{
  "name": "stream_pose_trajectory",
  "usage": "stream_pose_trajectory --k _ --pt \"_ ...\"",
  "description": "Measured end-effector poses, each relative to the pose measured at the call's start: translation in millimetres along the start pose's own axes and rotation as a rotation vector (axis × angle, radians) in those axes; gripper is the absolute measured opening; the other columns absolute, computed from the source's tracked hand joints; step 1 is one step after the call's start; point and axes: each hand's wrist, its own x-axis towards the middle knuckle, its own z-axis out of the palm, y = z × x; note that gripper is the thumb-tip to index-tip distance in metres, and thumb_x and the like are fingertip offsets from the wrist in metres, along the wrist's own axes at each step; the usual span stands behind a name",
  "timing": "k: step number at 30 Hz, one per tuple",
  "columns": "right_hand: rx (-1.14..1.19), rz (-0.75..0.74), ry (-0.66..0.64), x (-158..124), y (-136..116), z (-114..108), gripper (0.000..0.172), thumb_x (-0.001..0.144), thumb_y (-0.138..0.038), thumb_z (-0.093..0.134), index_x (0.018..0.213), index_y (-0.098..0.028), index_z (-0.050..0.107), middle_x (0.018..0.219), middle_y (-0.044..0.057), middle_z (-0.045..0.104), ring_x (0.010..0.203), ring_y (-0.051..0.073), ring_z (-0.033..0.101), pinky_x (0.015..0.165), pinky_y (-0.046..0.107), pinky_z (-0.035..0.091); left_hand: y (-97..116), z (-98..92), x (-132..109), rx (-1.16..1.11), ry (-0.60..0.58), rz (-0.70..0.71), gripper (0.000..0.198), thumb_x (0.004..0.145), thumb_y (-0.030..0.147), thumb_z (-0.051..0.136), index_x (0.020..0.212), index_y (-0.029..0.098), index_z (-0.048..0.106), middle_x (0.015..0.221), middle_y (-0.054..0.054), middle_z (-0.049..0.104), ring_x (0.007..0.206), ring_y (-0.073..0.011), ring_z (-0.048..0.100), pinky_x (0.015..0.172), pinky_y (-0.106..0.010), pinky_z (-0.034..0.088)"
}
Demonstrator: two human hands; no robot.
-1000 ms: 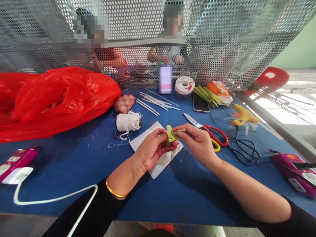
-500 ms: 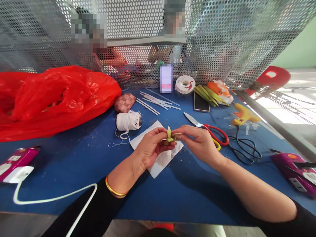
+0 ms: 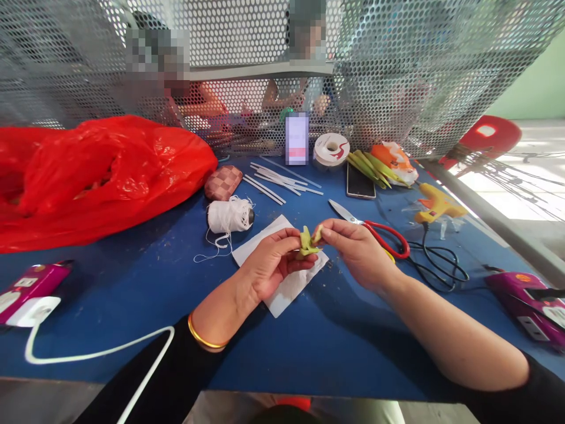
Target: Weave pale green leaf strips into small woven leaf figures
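A small folded yellow-green leaf strip piece point(image 3: 306, 242) is held between both hands above a white paper sheet point(image 3: 282, 290) on the blue table point(image 3: 132, 282). My left hand point(image 3: 269, 265) pinches it from the left with thumb and fingers closed. My right hand point(image 3: 355, 250) pinches the strip's loose end at the piece's right side. A gold bangle sits on my left wrist.
Red-handled scissors point(image 3: 379, 235), a yellow glue gun point(image 3: 436, 205) with black cord, a white thread spool point(image 3: 230, 215), white sticks point(image 3: 276, 182), a ribbon roll point(image 3: 331, 149), green leaf strips point(image 3: 366, 168), phones, a red plastic bag point(image 3: 88, 176), and purple power strips. People sit behind the perforated metal screen.
My right hand has moved left, closer to the leaf piece, and the strip end it pulls has shortened. The piece has turned slightly in my left fingers.
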Motion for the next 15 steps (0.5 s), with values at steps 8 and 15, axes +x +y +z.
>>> stream_pose_trajectory --k 8,15 --pt "-0.576 -0.092 -0.186 -0.5 -16.8 -17.0 0.016 0.082 -0.03 0.063 0.073 -0.019 0.071 0.071 0.0 0.065 0.067 0.014 0.056 0.065 0.028 0.041 -4.9 2.4 -0.5 0.147 -0.006 -0.004 0.012 0.082 0.005 0.06 0.083 0.015 0.054 0.067 -0.006 0.071 0.058 -0.0154 0.071 0.059 -0.022 0.056" --pt "-0.756 -0.085 -0.291 -2.7 -19.4 -16.9 0.017 0.085 -0.025 0.058 0.078 -0.019 0.073 0.073 0.001 0.066 0.066 0.014 0.057 0.062 0.027 0.039 -9.7 1.0 0.2 0.221 -0.005 -0.042 0.01 0.083 0.006 0.062 0.082 0.014 0.056 0.067 -0.005 0.07 0.06 -0.0152 0.071 0.064 -0.024 0.056"
